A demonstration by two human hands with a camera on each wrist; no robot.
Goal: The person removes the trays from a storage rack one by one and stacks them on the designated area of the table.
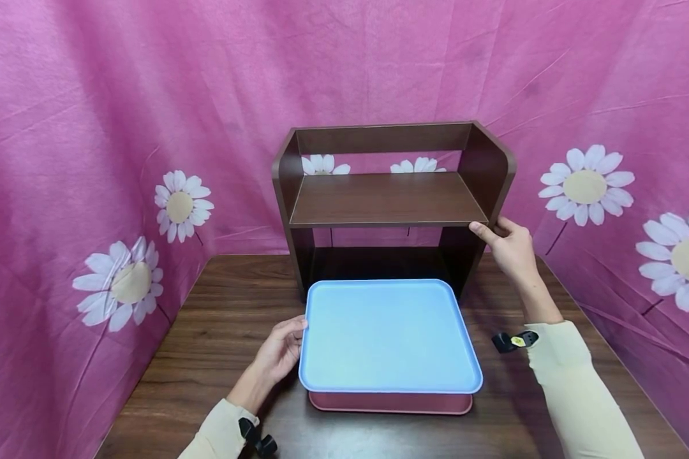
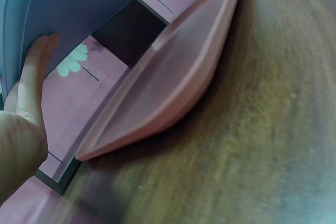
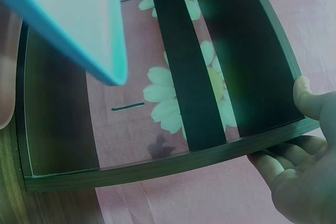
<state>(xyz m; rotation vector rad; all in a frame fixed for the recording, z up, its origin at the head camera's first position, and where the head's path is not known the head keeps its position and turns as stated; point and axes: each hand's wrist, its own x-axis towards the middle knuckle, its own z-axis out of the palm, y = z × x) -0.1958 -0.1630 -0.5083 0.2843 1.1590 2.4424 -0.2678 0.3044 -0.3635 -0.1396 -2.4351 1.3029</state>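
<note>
A light blue tray (image 1: 390, 338) is held up above a pink tray (image 1: 390, 402) by my left hand (image 1: 281, 349). That hand grips the blue tray's left edge, its fingers against the underside in the left wrist view. A gap separates the two trays there, and the pink tray (image 2: 163, 85) lies on the table. My right hand (image 1: 511, 248) holds the right side panel of a dark brown two-tier shelf (image 1: 387, 199). Its thumb rests at the front edge of the upper board, with the fingers around the outside, as the right wrist view also shows.
The shelf stands behind the trays on a dark wood-grain table (image 1: 207, 331). Around the table hangs a pink curtain (image 1: 235, 76) printed with white daisies. The blue tray's far edge is close to the shelf's lower opening.
</note>
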